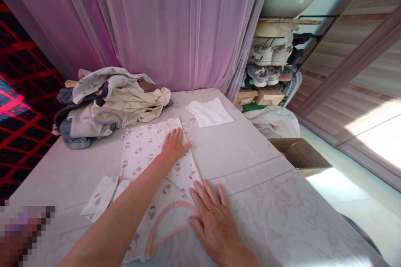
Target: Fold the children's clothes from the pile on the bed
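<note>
A white shirt with small printed cartoon figures and a pink neckline point(150, 146) lies spread on the pale patterned bed cover, its neck toward me. One sleeve sticks out to the left; the right side looks folded inward. My left hand point(174, 145) rests flat on the shirt's far right part, fingers stretched out. Nearer me, my right hand point(213, 217) lies flat with fingers apart, touching the shirt's right edge beside the pink neckline. Neither hand grips anything.
A heap of clothes point(115, 100) sits at the back left, and a folded white cloth point(209, 112) at the back right. Purple curtains point(175, 25) hang behind. To the right stand a shoe rack point(266, 64) and a cardboard box point(297, 154). A pixelated patch covers the lower left.
</note>
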`<state>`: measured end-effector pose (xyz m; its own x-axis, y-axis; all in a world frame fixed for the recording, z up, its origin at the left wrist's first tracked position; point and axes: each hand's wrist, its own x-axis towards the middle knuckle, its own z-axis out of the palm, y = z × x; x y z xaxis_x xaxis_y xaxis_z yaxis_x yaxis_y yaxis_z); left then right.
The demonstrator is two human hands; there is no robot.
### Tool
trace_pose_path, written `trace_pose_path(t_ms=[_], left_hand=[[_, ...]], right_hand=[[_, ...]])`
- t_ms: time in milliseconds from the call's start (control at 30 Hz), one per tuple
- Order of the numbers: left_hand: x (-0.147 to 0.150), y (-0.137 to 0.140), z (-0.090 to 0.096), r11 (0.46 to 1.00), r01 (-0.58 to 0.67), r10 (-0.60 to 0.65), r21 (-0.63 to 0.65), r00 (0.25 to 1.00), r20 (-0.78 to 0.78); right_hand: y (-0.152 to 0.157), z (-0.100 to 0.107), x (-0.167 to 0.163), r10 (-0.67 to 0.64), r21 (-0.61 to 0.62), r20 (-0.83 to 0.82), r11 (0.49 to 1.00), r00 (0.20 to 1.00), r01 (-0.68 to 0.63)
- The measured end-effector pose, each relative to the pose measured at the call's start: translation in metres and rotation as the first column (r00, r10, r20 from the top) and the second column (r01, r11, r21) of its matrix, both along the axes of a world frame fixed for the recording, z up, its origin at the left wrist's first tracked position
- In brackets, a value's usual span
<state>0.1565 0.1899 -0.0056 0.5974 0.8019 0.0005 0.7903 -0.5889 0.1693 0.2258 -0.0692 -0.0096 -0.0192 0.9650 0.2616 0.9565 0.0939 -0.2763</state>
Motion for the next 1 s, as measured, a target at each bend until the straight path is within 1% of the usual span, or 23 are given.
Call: trace_pose_path(t_ms=[100,200,333,433,500,567,600,700,733,800,867,933,1000], left_hand=[[0.007,0.014,0.006,0.999,-0.034,0.033,-0.033,0.999,-0.043],[0.011,0.022,0.008,0.998,-0.061,0.060,-0.024,0.996,-0.068],[0.012,0.026,0.006,0.998,-0.060,0.060,0.013,0.996,-0.063],[0.013,0.024,0.010,0.998,-0.055,0.055,0.004,0.996,-0.068],[0.012,0.016,0.015,0.997,-0.082,0.082,0.008,0.995,-0.065],[0.008,-0.001,0.017,0.995,-0.087,0.089,0.041,0.994,-0.056],[0.005,-0.013,0.017,0.996,-0.067,0.070,0.066,0.996,-0.052],[-0.009,-0.054,0.010,0.989,0.067,-0.061,0.131,0.997,-0.054],[-0.014,-0.065,0.007,0.983,0.093,-0.086,0.156,0.995,-0.049],[-0.020,-0.082,0.001,0.978,0.102,-0.096,0.183,0.995,-0.038],[-0.023,-0.088,-0.001,0.981,0.090,-0.085,0.175,0.996,-0.032],[-0.022,-0.087,0.001,0.985,0.084,-0.081,0.153,0.996,-0.026],[-0.019,-0.084,0.005,0.985,0.084,-0.084,0.150,0.996,-0.004]], right_hand=[[-0.001,-0.008,0.000,0.009,-0.038,0.008,0.999,1.000,-0.009],[-0.003,-0.014,0.002,0.031,-0.046,0.019,0.999,0.999,-0.030],[-0.004,-0.017,0.002,0.039,-0.039,0.014,0.999,0.999,-0.038],[-0.003,-0.016,0.001,0.024,-0.056,0.000,0.998,1.000,-0.024],[-0.003,-0.013,0.001,0.025,-0.082,-0.013,0.996,1.000,-0.026],[-0.002,-0.008,0.003,0.038,-0.119,-0.033,0.992,0.999,-0.042],[-0.001,-0.006,0.003,0.045,-0.143,-0.044,0.988,0.998,-0.051],[-0.002,0.000,0.005,0.056,-0.207,-0.073,0.976,0.996,-0.070],[-0.002,0.002,0.006,0.057,-0.221,-0.080,0.973,0.995,-0.073],[-0.006,0.007,0.008,0.065,-0.241,-0.092,0.967,0.994,-0.085],[-0.012,0.012,0.014,0.081,-0.254,-0.108,0.961,0.991,-0.107],[-0.020,0.016,0.021,0.108,-0.252,-0.120,0.958,0.987,-0.136],[-0.026,0.016,0.030,0.141,-0.214,-0.132,0.962,0.981,-0.167]])
